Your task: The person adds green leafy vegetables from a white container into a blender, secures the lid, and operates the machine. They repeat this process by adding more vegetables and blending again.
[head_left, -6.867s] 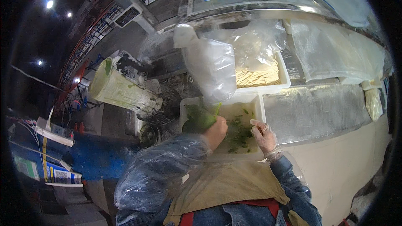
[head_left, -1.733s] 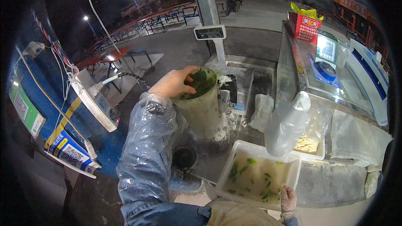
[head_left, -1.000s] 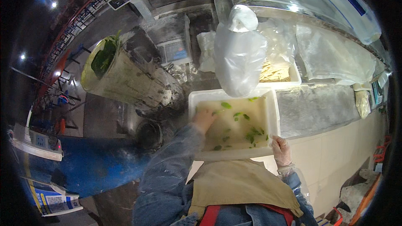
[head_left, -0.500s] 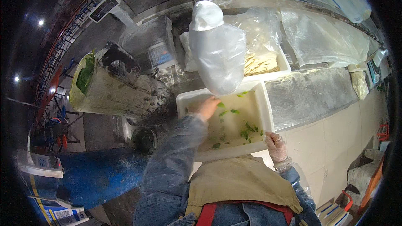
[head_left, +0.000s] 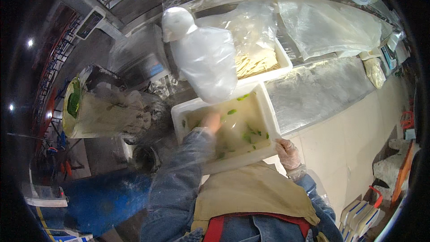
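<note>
Steadying a white tub point(head_left: 270, 107) by its corner, left hand point(head_left: 212, 122) in cloudy water point(head_left: 233, 136)

Tan apron point(head_left: 255, 192), one: covering the person's front, just beside the tub's near wall.

Right hand point(head_left: 287, 154), clear-gloved: gripping the tub's near right corner, fingers pressed together at the rim, apparently keeping the tub from sliding.

Left hand, glove not visible: resting within the tub's left half, its fingers blurring at the murky surface; whether they are spread or pinching anything cannot be told.

Green leaves point(head_left: 232, 112), loose: floating in the tub, mostly to the right of the left hand, the water probably holding them apart.

Wrapped bundle point(head_left: 206, 58), white plastic, contents hidden: standing at the tub's far edge; contact cannot be told.

Metal worktop point(head_left: 318, 89): extending right of the tub.

Pale cylinder point(head_left: 107, 112): standing left of the tub, holding more leaves point(head_left: 73, 103) at its mouth, seemingly placed within reach.

Noodles point(head_left: 257, 62), flat, cream: filling a white tray beyond the tub, partly lying under clear plastic point(head_left: 251, 18), presumably against drying.

Display head point(head_left: 89, 23), on a post: facing the counter at far left.
</note>
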Demonstrator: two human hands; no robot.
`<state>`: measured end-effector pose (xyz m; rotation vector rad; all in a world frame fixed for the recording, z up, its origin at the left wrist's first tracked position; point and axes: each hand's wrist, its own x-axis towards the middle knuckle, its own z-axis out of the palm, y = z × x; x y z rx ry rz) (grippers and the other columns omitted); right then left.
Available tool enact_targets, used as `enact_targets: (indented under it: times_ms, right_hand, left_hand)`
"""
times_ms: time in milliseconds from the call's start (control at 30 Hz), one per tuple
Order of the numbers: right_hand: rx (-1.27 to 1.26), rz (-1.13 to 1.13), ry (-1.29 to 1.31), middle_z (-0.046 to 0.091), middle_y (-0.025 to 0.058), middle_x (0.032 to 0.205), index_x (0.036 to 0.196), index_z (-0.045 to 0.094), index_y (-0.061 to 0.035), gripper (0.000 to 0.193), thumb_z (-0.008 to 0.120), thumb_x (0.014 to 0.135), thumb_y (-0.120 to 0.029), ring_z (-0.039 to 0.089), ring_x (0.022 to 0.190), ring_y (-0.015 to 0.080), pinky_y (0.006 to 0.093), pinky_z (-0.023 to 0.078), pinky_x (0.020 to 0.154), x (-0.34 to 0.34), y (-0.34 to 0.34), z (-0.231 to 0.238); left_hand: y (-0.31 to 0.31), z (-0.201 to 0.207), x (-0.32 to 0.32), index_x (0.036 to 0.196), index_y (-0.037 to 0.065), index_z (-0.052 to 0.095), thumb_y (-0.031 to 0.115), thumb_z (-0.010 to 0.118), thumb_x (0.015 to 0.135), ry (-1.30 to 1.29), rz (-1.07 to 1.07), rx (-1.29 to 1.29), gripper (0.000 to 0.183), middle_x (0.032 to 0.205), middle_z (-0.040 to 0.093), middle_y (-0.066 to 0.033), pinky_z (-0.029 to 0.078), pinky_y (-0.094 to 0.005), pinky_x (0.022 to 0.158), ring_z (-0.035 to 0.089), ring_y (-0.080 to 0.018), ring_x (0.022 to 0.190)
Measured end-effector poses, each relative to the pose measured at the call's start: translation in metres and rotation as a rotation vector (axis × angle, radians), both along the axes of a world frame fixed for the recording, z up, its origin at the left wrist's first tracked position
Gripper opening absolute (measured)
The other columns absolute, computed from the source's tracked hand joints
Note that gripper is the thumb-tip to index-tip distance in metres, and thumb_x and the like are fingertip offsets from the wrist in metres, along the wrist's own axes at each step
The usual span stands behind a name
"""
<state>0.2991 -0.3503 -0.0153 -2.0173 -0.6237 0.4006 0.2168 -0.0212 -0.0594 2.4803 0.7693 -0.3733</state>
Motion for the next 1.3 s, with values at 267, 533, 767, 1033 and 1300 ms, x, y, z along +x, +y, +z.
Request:
enact_targets:
  times_ms: [267,533,767,1033,1300]
  right_hand:
    - [0.043,-0.065,0.071,0.063,0.0108,0.086,0.101,0.063,-0.008,0.02,0.061,0.081,-0.008,0.062,0.078,0.0234,0.0317,0.049,0.068,0.006,-0.001,0.015]
    - [-0.041,-0.1,0.092,0.064,0.0105,0.089,0.099,0.063,-0.0081,0.016,0.062,0.083,-0.01,0.062,0.081,0.0217,0.0307,0.049,0.07,0.0,-0.006,0.027]
    - [0.088,-0.109,0.025,0.064,0.0106,0.088,0.099,0.063,-0.0081,0.016,0.062,0.083,-0.011,0.062,0.08,0.0224,0.0312,0.049,0.069,-0.002,-0.015,0.008]
    - [0.085,-0.051,0.055,0.063,0.0119,0.087,0.102,0.062,-0.0065,0.019,0.06,0.084,-0.01,0.061,0.081,0.024,0.0321,0.048,0.071,0.013,0.002,-0.002]
    - [0.169,0.086,0.243,0.061,0.0129,0.09,0.102,0.061,-0.0047,0.02,0.06,0.086,-0.016,0.058,0.083,0.0218,0.0311,0.046,0.074,0.019,0.047,0.029]
  left_hand:
    - [-0.036,0.006,-0.016,0.102,0.004,0.058,0.012,0.059,0.078,-0.267,-0.217,-0.337,0.026,0.104,0.056,-0.0192,0.045,-0.0417,0.081,0.056,-0.0352,0.092]
    - [-0.094,-0.007,0.019,0.09,0.005,0.055,0.012,0.048,0.08,-0.216,-0.952,0.067,0.014,0.112,0.053,-0.0129,0.05,-0.0393,0.073,0.055,-0.0302,0.096]
    - [-0.082,0.057,0.02,0.101,0.007,0.055,0.011,0.049,0.082,-0.134,-0.753,0.017,0.02,0.099,0.057,-0.013,0.048,-0.0415,0.075,0.055,-0.0295,0.094]
    - [-0.049,0.086,-0.026,0.086,0.004,0.063,0.013,0.055,0.086,-0.528,-0.079,-0.511,0.012,0.086,0.064,-0.014,0.048,-0.036,0.066,0.06,-0.0304,0.07]
    - [-0.043,0.066,-0.065,0.091,0.006,0.062,0.017,0.057,0.083,-0.526,-0.15,-0.597,0.014,0.085,0.063,-0.0113,0.047,-0.0346,0.069,0.059,-0.0265,0.076]
